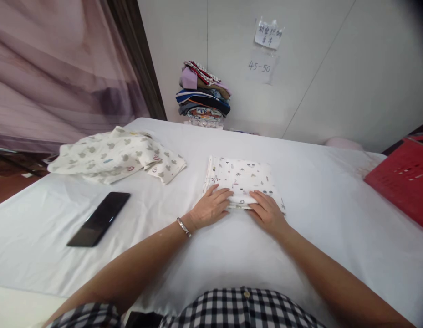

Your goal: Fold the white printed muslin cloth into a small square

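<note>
A white cloth with small dark prints (245,175) lies folded into a flat rectangle on the white-covered table (211,273). My left hand (213,207), with a silver bracelet at the wrist, touches its near left corner, fingers spread over the edge. On the near right edge rests my right hand (267,212), its fingertips on top of the cloth and the thumb side low at the edge. Both hands are open. Another cloth with grey-green prints (119,155) lies crumpled at the left of the table.
A black phone (99,219) lies on the left of the table. Folded textiles (204,95) are stacked beyond the far edge, against the wall. A red plastic basket (404,177) stands at the right edge. A pink curtain (61,68) hangs at the left.
</note>
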The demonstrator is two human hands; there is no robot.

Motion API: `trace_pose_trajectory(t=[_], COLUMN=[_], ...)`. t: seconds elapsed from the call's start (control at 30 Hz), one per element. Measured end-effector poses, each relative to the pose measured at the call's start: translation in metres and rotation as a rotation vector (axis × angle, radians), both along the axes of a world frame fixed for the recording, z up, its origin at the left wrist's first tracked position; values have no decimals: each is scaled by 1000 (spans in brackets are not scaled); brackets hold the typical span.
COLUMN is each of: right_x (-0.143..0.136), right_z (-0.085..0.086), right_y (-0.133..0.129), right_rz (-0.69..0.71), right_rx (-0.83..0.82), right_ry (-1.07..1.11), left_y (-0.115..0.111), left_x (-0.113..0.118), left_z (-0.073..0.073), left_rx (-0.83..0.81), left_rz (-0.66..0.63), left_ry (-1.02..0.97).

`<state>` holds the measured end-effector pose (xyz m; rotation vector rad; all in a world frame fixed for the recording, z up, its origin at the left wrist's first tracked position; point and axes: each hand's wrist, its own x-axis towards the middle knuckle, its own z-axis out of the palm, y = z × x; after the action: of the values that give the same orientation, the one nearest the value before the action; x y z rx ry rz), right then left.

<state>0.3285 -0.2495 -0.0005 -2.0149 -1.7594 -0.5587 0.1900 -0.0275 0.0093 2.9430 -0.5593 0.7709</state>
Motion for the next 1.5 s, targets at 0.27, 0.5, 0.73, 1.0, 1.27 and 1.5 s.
trace_pose_trajectory(t=[0.27, 0.5, 0.73, 1.0, 1.27, 1.5], right_x=[2, 4, 9, 12, 10, 5], right_z=[-1, -1, 7, 2, -4, -6], right_y=[2, 5, 10, 10, 10, 6], right_rz=[-16, -69, -186, -170, -162, -153], right_rx=[12, -14, 26, -87, -168, -206], right_ry=[-13, 14, 52, -35, -93, -6], left_y=[8, 9, 12, 25, 28, 15], left_x=[-1, 6, 14, 10, 7, -9], left_z=[-5, 6, 3, 12, 0, 1], left_rx=[39, -16, 28, 123, 92, 7], left_rz=[93, 145, 147, 159, 135, 222], left_ry=[-75, -88, -169, -195, -93, 21])
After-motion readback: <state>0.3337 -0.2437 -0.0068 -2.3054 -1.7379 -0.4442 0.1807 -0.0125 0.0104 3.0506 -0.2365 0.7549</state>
